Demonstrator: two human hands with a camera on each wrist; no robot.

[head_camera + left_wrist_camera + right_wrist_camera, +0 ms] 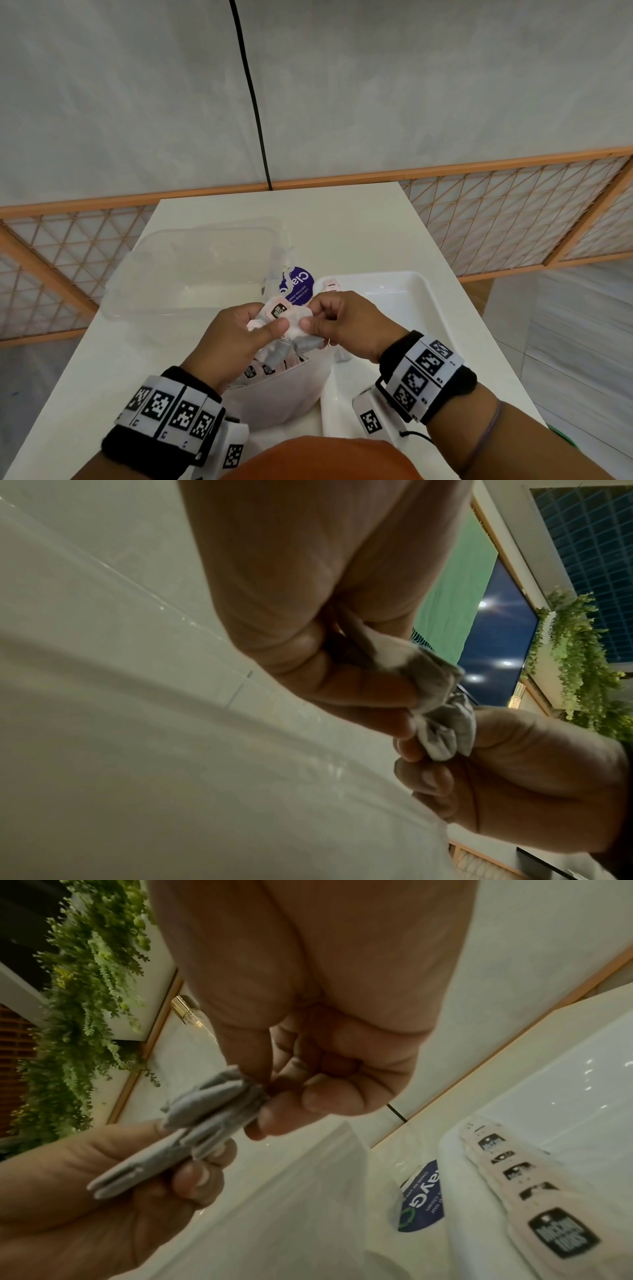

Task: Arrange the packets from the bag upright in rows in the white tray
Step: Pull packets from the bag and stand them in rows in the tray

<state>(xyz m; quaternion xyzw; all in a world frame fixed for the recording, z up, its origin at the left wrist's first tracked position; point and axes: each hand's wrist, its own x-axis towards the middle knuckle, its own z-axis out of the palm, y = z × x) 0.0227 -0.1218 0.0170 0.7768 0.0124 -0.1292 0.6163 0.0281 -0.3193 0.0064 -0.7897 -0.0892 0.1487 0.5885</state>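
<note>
Above the bag's mouth, both hands hold one bundle of small pinkish-white packets (289, 320) with black labels. My left hand (246, 330) grips the bundle from the left, thumb on top. My right hand (337, 318) pinches its right end. In the right wrist view the packets (205, 1118) run as a grey stack from my left hand (103, 1191) to my right hand (301, 1093). More packets lie in the translucent bag (284, 394) under my hands. The white tray (424, 308) sits to the right. A row of packets (514, 1175) stands along its left wall.
A clear plastic container (191, 270) lies on the white table (342, 222) at the left, behind the bag. A round purple label (297, 286) shows between it and the tray. A wooden lattice rail (496, 212) runs behind the table.
</note>
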